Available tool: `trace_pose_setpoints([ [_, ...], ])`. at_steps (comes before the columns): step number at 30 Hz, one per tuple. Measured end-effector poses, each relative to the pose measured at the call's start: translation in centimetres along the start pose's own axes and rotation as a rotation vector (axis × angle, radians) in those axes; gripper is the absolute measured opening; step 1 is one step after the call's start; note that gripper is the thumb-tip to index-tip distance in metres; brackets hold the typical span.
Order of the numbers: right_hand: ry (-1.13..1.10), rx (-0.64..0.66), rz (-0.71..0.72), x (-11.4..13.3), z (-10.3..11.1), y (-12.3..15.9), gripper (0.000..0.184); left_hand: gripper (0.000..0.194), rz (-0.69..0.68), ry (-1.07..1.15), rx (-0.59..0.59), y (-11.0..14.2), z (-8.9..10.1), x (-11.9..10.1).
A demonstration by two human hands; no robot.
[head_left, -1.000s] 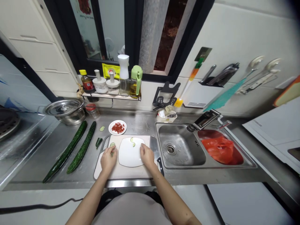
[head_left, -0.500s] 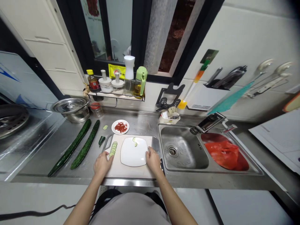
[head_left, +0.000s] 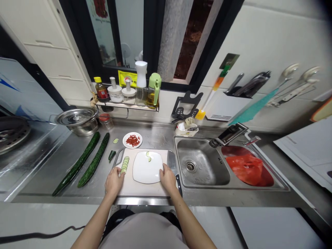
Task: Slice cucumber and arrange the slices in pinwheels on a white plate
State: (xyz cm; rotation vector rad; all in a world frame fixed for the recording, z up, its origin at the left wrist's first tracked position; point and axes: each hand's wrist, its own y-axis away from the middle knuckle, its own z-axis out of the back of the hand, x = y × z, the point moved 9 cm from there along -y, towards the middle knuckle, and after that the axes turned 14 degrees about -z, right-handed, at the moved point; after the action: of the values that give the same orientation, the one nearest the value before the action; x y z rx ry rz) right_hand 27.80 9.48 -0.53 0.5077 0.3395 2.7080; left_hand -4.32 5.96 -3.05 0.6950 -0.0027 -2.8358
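A white square plate [head_left: 147,171] rests on the pale cutting board [head_left: 142,191], with two half-moon cucumber pieces [head_left: 148,157] near its far edge. My right hand [head_left: 168,179] grips the plate's right rim between thumb and fingers. On the board's left side lies an overlapping row of cucumber slices [head_left: 125,164]. My left hand [head_left: 114,181] has its thumb and forefinger closed around the near end of that row; its other fingers are partly hidden. Part of a knife with a black handle [head_left: 178,185] shows beyond my right wrist.
Two whole cucumbers [head_left: 94,159] lie at left, near a cut cucumber end [head_left: 112,155] and a loose slice [head_left: 115,141]. Behind the board is a small plate [head_left: 140,142] of chopped red pieces. A sink [head_left: 204,173] is at right, a lidded steel pot [head_left: 83,128] at back left.
My right hand's fingers have shifted slightly along the plate's right rim. My left hand stays at the slices, and the plate keeps its place on the board.
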Motion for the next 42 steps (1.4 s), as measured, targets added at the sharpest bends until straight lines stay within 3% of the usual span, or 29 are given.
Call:
trace_pose_setpoints([
  [10, 0.016, 0.009, -0.034, -0.2, 0.5, 0.4, 0.043, 0.014, 0.012, 0.066, -0.041, 0.3, 0.1, 0.1],
  [19, 0.041, -0.005, -0.018, 0.0, 0.2, 0.5, 0.045, 0.028, 0.007, 0.123, -0.081, 0.2, 0.3, 0.1],
  [23, 0.066, -0.026, -0.028, 0.2, 0.2, 0.6, 0.044, 0.033, 0.009, 0.257, -0.129, -0.2, 0.3, 0.2],
  [26, 0.074, -0.042, -0.034, 0.4, 0.5, 0.6, 0.043, 0.042, -0.008, 0.489, -0.194, -0.9, 0.0, -0.2],
  [30, 0.042, -0.055, -0.014, 0.8, 0.9, 0.6, 0.042, 0.057, -0.032, 0.860, -0.240, -1.9, -0.3, -1.7],
  [34, -0.068, -0.068, 0.026, 1.4, 1.4, 0.6, 0.041, 0.062, -0.039, 1.046, -0.204, -2.4, 0.0, -3.8],
  [37, -0.225, -0.072, 0.117, 2.9, 2.2, 0.8, 0.039, 0.059, -0.072, 1.103, -0.098, -2.5, 0.5, -5.8],
  [42, -0.541, 0.039, 0.321, 6.7, 3.9, 1.3, 0.031, 0.046, -0.276, 1.081, 0.084, -2.4, 1.9, -10.0],
])
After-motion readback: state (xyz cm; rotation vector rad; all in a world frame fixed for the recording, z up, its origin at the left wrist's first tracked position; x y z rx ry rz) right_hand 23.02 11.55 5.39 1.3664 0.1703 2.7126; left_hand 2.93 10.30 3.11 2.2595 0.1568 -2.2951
